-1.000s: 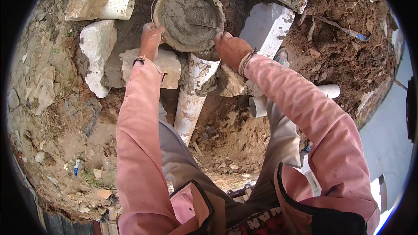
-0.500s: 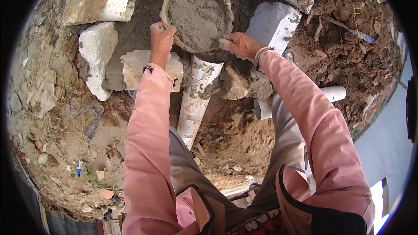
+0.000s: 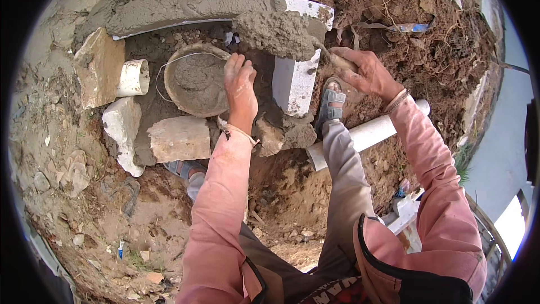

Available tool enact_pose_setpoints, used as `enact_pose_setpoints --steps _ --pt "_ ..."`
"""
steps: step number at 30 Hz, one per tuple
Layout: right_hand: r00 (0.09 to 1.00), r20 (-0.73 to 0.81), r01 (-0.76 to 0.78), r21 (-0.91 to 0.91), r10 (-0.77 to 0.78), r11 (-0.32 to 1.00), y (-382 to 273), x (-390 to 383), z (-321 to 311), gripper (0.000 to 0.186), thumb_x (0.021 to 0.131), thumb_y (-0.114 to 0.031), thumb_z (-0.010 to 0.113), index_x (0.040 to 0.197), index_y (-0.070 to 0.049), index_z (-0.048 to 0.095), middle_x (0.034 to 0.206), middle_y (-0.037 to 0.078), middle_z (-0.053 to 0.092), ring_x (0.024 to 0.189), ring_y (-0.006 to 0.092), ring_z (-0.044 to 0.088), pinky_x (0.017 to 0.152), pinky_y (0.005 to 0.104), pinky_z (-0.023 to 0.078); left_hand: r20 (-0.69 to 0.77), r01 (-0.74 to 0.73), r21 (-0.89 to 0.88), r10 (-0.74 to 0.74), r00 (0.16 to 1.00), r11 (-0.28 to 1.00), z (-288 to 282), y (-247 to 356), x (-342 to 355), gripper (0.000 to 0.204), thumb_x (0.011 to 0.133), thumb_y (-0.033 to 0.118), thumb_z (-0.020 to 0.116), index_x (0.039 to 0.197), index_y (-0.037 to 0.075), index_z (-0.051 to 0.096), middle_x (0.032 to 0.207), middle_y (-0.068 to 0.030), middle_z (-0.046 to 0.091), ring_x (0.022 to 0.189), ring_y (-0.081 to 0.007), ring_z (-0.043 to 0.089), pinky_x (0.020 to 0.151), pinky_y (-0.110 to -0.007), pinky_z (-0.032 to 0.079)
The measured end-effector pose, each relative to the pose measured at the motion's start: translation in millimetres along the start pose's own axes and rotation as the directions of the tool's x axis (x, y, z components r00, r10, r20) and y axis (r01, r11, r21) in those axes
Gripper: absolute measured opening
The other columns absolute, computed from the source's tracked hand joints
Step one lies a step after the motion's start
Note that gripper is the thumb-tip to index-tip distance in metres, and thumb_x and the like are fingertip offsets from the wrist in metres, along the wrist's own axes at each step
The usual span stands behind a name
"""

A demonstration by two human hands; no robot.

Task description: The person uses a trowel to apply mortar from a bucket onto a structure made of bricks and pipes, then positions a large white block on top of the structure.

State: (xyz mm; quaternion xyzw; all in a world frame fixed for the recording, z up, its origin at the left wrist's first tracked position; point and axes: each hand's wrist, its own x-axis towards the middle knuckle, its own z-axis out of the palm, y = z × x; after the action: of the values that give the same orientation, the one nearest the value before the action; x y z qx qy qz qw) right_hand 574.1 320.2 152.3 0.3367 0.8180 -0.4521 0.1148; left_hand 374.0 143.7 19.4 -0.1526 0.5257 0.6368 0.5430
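My right hand is closed round the handle of a trowel, whose blade is hidden under a thick heap of wet grey mortar. The loaded trowel is over the end of a white-sided block. At the right rim of a mortar-crusted bucket, my left hand has its fingers stretched out and slightly bent, with nothing seen in them. Grey mortar lies inside the bucket, and its thin wire handle hangs at the left side.
A mortar-topped row runs behind the bucket. Stones and a short white pipe lie left and near. Another white pipe slants beside my sandalled right foot. Rough soil rises at the right.
My right hand has moved up and right from the bucket, lifting the trowel with mortar on it. My left hand has stayed by the bucket, now at its right side. The view has shifted.
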Motion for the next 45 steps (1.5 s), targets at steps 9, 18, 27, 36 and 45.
enact_pose_setpoints --steps 9,18,27,36,45 --pt "0.879 -0.469 -0.312 -0.426 0.087 0.849 64 -23 18 0.043 0.088 -0.021 0.059 0.13 -0.013 0.05 0.095 0.012 0.058 0.081 0.0343 0.062 0.067 0.0431 0.052 0.156 0.236 -0.199 -0.207 0.966 0.951 107 -51 77 0.021 0.076 -0.004 0.055 0.089 0.011 0.051 0.095 -0.0066 0.051 0.101 -0.0242 0.051 0.091 -0.046 0.039" --pt "0.905 -0.373 -0.269 -0.125 0.206 0.955 56 -17 42 0.035 0.087 -0.021 0.058 0.118 -0.005 0.054 0.087 0.02 0.062 0.076 0.0402 0.062 0.07 0.0439 0.052 0.225 0.208 -0.088 -0.183 0.957 0.974 100 -49 60 0.082 0.074 -0.012 0.038 0.151 0.001 0.015 0.154 -0.0205 0.022 0.138 -0.0346 0.031 0.1 -0.04 0.036" --pt "0.708 0.213 -0.254 0.966 0.673 -0.038 23 -21 78 0.026 0.094 -0.026 0.048 0.103 -0.002 0.051 0.079 0.009 0.058 0.055 0.0161 0.056 0.045 0.0307 0.049 0.234 0.208 0.095 -0.225 0.946 0.974 77 -43 55 0.077 0.078 -0.009 0.039 0.15 -0.003 0.011 0.152 -0.0244 0.023 0.137 -0.0362 0.032 0.106 -0.042 0.034" --pt "0.818 -0.402 -0.396 0.123 0.411 0.91 -15 -7 98 0.034 0.093 -0.026 0.054 0.115 0.0 0.055 0.085 0.021 0.064 0.073 0.0335 0.065 0.066 0.0408 0.051 0.116 0.256 0.151 -0.274 0.955 0.955 -44 -22 -53 0.054 0.094 0.027 0.058 0.137 -0.003 0.042 0.136 -0.0168 0.051 0.121 -0.0267 0.053 0.097 -0.035 0.044" --pt "0.979 0.118 -0.15 -0.15 0.168 0.977 -98 17 166 0.029 0.086 -0.02 0.059 0.105 0.001 0.056 0.092 0.028 0.063 0.089 0.046 0.061 0.077 0.0505 0.048 -0.098 0.203 0.261 -0.184 0.978 0.944 -240 20 -150 0.039 0.087 0.028 0.069 0.115 0.002 0.061 0.093 -0.0008 0.06 0.089 -0.0096 0.054 0.078 -0.026 0.043"
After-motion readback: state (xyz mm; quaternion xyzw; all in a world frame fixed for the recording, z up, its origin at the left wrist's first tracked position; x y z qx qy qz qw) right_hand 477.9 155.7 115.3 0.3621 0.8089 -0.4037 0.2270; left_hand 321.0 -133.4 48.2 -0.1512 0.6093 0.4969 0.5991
